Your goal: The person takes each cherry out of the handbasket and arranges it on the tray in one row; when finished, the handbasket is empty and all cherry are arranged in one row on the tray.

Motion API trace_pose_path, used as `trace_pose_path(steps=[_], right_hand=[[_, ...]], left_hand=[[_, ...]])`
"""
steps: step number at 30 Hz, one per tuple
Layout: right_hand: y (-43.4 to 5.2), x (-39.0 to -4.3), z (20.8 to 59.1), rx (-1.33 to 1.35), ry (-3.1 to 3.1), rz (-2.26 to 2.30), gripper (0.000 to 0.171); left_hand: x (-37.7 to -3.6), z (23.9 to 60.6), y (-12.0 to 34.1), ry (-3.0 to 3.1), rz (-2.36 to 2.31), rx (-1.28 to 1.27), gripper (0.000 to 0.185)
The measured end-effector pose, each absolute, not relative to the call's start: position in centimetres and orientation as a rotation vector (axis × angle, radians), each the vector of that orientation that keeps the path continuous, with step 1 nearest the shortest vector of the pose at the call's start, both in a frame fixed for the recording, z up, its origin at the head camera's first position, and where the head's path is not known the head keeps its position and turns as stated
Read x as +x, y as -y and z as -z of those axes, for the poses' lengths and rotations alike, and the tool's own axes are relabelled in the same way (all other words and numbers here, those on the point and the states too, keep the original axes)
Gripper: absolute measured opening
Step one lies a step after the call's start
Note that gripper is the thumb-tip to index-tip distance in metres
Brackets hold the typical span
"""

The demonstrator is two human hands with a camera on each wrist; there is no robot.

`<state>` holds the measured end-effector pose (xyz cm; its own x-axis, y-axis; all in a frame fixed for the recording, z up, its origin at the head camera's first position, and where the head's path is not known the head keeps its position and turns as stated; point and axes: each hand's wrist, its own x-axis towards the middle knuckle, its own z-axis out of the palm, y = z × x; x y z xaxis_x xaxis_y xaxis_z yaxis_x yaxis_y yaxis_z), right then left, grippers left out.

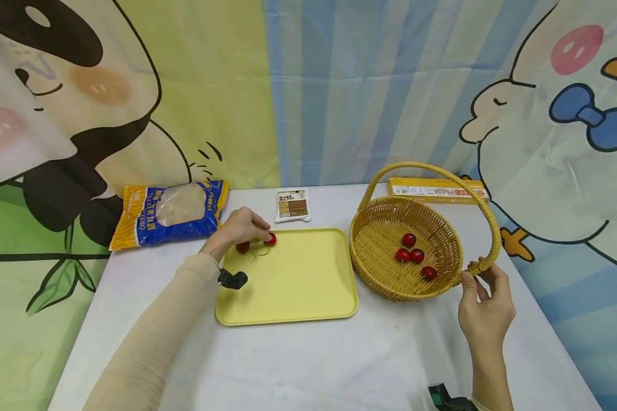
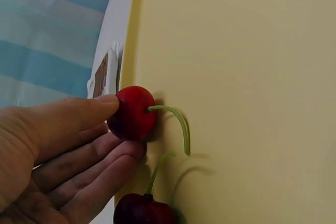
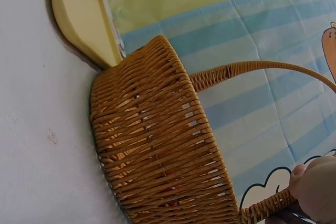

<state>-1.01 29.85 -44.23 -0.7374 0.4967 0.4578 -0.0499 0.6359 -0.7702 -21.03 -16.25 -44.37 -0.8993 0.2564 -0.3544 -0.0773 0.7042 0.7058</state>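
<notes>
Left hand point(image 2: 47, 150) pinching bright red round cherry point(image 2: 132, 113) on flat yellow plastic tray point(image 1: 298, 285); loose pinch risks rolling. Right hand point(image 1: 485, 311) gripping woven wicker basket's handle point(image 1: 485, 220); could tip.

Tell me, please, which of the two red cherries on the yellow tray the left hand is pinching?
The brighter red cherry, farther from the person: the left hand pinches it. The darker cherry lies untouched beside it.

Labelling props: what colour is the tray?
Pale yellow tray, plain; head view shows it best.
</notes>
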Motion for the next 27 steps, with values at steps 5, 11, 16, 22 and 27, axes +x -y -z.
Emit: trace_pose_path(steps=[5,11,16,22,27], right_hand=[[-29.9,-1.0,44.2,-0.343,2.178,-1.058,0.043],[-29.9,-1.1,44.4,-0.344,2.176,-1.051,0.043],[-30.0,-1.1,44.4,-0.341,2.169,-1.05,0.044],[-30.0,-1.2,44.5,-0.333,2.16,-1.063,0.045],[-29.9,-1.2,44.4,-0.349,2.165,-1.073,0.043]], left_hand=[[-21.1,44.0,16.4,-2.496,-1.012,0.178,0.037],[-20.9,43.2,16.0,-2.549,-0.951,0.206,0.038],[-20.8,41.9,14.4,-2.623,-0.991,0.311,0.038],[-20.8,40.8,11.1,-2.533,-1.154,0.385,0.037],[-21.0,40.7,8.2,-2.421,-1.337,0.385,0.032]])
